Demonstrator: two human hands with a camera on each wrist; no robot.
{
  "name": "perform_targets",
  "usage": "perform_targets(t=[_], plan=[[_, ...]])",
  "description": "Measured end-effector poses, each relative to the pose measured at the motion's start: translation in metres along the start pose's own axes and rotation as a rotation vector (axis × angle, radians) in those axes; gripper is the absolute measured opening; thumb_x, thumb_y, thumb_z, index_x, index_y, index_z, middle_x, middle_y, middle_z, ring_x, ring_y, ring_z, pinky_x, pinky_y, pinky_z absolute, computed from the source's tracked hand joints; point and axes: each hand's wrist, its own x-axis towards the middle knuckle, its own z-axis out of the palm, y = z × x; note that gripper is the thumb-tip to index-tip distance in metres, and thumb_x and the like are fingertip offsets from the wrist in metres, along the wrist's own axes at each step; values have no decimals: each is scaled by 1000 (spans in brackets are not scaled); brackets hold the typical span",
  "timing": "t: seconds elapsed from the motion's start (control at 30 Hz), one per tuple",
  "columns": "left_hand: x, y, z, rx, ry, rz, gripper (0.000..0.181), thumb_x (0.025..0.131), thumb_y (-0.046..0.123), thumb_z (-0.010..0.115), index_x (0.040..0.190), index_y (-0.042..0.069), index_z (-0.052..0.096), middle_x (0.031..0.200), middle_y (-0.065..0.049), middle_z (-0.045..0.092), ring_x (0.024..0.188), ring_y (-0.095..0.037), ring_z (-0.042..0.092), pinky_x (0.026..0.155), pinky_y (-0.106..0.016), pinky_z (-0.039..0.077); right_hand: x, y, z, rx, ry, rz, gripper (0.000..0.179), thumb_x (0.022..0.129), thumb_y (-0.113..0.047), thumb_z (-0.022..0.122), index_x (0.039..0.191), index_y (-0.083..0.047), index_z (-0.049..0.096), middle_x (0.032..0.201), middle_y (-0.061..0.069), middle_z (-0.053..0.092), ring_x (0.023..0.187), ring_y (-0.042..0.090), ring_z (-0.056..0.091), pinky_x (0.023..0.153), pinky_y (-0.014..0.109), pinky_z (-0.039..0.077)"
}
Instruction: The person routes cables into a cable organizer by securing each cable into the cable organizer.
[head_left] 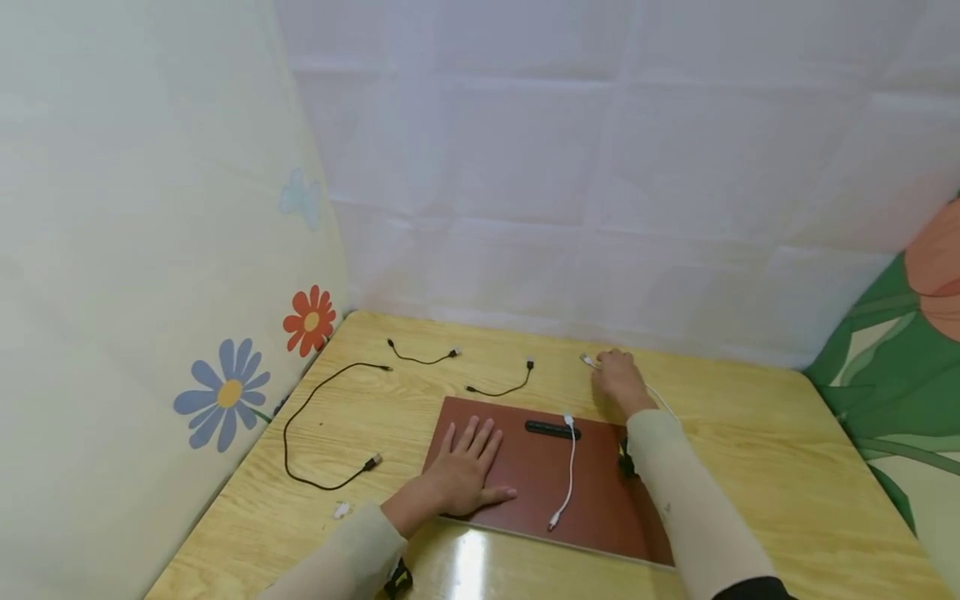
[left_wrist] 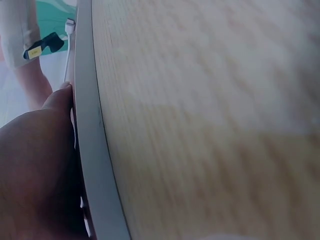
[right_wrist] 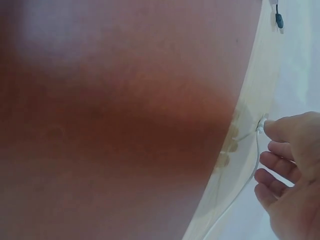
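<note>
From here I see the left hand (head_left: pixel 461 482) flat, fingers spread, on a reddish-brown board (head_left: pixel 517 492) at the lower centre of the frame. A short white USB cable (head_left: pixel 572 471) lies on the board, its plug at a black bar (head_left: pixel 542 428). Above, right of centre, the right hand (head_left: pixel 618 382) has its fingers bent, pinching another white cable (right_wrist: pixel 258 150) near its plug. Black cables (head_left: pixel 286 450) lie on the worktop (head_left: pixel 780 450), left and centre.
</note>
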Motion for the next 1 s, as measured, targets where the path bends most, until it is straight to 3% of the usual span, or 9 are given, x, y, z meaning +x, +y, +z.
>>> perform_targets(t=[0.2,0.37,0.47,0.73,1.0], plan=[[0,4,-3,25,0,-10,91,98,74,34,164,14,14,170,-10,6,156,-33,2,122,-60,10,5,5,1,-38,26,-37,37,101,-10,53,130,13,56,125,33,54,118,51,49,96,59,46],[0,6,-5,22,-10,-12,91,98,73,34,164,14,13,170,-10,5,156,-33,2,122,-61,9,7,4,2,-88,32,-72,20,99,-7,54,101,9,65,102,27,59,98,45,57,82,55,51],[1,5,-3,3,-12,-9,91,98,73,34,164,14,13,170,-10,5,156,-33,1,122,-62,8,8,4,4,-99,15,-70,19,98,-7,54,89,5,65,93,23,59,89,40,58,75,52,51],[4,0,7,-21,-10,2,93,97,76,32,164,15,11,170,-9,2,156,-32,-5,121,-63,3,10,7,10,-87,-36,-22,14,98,-4,55,89,3,62,85,18,64,81,35,64,70,49,54],[2,2,2,3,-18,-13,91,98,74,33,164,15,12,170,-10,4,156,-33,-2,121,-62,6,12,11,3,15,-141,68,17,100,-7,48,91,1,60,83,12,57,71,25,48,61,37,43]])
